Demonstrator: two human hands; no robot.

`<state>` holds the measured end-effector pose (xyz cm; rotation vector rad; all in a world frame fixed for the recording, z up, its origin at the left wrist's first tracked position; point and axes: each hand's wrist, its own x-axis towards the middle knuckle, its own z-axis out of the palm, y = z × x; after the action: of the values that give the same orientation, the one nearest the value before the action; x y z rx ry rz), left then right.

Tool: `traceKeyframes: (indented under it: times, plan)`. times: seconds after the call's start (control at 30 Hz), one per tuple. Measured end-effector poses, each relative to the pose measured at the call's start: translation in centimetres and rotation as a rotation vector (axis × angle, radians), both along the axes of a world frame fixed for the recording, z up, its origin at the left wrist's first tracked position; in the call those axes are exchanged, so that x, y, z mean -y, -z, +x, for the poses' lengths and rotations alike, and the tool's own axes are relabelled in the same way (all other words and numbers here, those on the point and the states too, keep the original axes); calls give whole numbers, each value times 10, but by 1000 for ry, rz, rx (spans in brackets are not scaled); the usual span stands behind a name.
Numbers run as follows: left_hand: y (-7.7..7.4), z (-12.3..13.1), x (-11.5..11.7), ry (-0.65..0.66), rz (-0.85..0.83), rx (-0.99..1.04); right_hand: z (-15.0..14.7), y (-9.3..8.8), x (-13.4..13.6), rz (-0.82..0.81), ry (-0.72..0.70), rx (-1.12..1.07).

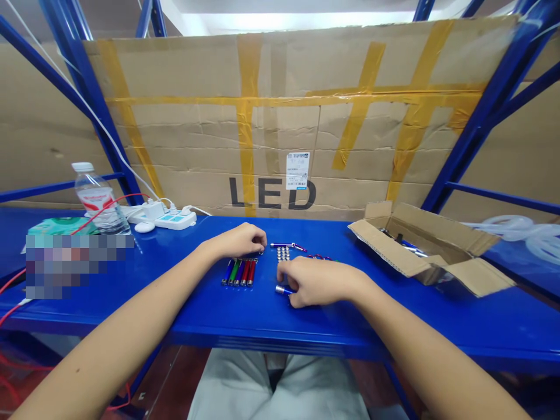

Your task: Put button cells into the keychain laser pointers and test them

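Note:
My right hand (317,281) has its fingers curled round a small blue pen-like flashlight (283,290), whose silver end sticks out to the left, low over the table. Beyond those fingers lie rows of small silver button cells (283,252), partly covered by the hand. My left hand (242,240) rests on the table with fingers drawn together; a tiny shiny piece (261,252) shows at the fingertips, too small to name. Just in front of it several flashlights (240,273) in blue, green and red lie side by side. A purple one (282,245) lies behind the cells.
An open cardboard box (389,245) with more metal pieces stands at the right on the blue table (210,324). At the left are a water bottle (98,201), a green packet (65,226) and a power strip (175,219) with cables. A tall cardboard sheet (196,140) closes the back.

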<state>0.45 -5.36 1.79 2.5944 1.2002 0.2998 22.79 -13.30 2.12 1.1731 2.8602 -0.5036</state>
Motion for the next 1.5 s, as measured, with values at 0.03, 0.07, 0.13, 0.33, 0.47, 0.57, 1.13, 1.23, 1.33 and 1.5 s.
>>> traceKeyframes:
  times: [0.03, 0.07, 0.13, 0.33, 0.47, 0.57, 1.13, 1.23, 1.33, 1.5]
  plan:
    - [0, -1, -1, -7, 4, 9, 2, -1, -2, -15, -7, -7]
    - [0, -1, -1, -13, 9, 20, 4, -3, -4, -32, -18, -23]
    - [-1, -2, -2, -23, 29, 37, 10, -9, -10, -68, -39, -100]
    - [0, -5, -4, -50, 135, 47, 39, -18, -37, -210, 131, -506]
    - [2, -6, -5, -44, 182, 50, 53, -12, -53, -268, 136, -630]
    - [3, -5, -5, -29, 201, 54, 53, -5, -62, -179, 168, -716]
    - [6, 34, 33, 219, 338, -53, 46, 16, -84, -2, 300, -947]
    - [12, 49, 44, 263, 419, -192, 46, 16, -82, 47, 281, -904]
    - [17, 57, 48, 260, 472, -286, 46, 13, -78, 72, 273, -879]
    - [19, 58, 48, 233, 480, -355, 45, 10, -74, 77, 277, -860]
